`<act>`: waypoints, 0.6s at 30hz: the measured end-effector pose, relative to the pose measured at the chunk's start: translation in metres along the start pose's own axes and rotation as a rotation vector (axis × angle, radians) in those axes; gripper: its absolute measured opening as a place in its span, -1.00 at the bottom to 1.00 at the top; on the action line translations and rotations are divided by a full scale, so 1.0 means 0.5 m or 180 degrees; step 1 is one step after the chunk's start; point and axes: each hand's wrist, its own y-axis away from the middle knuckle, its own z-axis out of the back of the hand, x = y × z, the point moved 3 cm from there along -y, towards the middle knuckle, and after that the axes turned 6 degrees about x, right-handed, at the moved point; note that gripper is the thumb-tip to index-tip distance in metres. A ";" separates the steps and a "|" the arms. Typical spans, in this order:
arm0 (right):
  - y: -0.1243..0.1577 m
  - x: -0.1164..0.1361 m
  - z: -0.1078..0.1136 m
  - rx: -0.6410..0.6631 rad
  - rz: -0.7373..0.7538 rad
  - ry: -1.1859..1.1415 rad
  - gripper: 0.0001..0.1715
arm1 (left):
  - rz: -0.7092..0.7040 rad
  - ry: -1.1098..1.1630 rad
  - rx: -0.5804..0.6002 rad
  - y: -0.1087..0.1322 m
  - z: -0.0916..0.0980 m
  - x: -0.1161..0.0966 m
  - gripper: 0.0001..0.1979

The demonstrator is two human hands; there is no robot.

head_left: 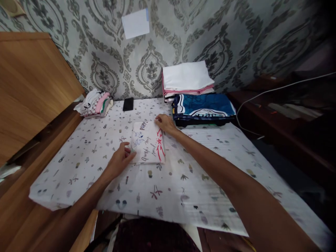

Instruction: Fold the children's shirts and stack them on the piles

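Observation:
A folded white T-shirt [143, 141] with black lettering, a blue drawing and red marks lies flat on the patterned tablecloth [168, 185]. At its left edge, my left hand [121, 156] has curled fingers, with the thumb laid over the cloth. My right hand [166, 123] pinches the shirt's upper right corner between bent fingertips. Just beyond the right hand sits a stack of folded clothes with a blue garment [207, 104] on top.
Behind that stack, more folded clothes carry a white cloth [186, 76]. A smaller clothes pile [94, 102] stands at the far left, beside a black phone [128, 104]. A wooden cabinet [34, 84] borders the left side. A white cable [278, 90] hangs at the right.

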 end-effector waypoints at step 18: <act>0.119 0.069 0.013 0.0632 0.0152 0.0112 -0.77 | 0.0876 0.1220 0.0155 -0.035 0.135 0.056 -0.63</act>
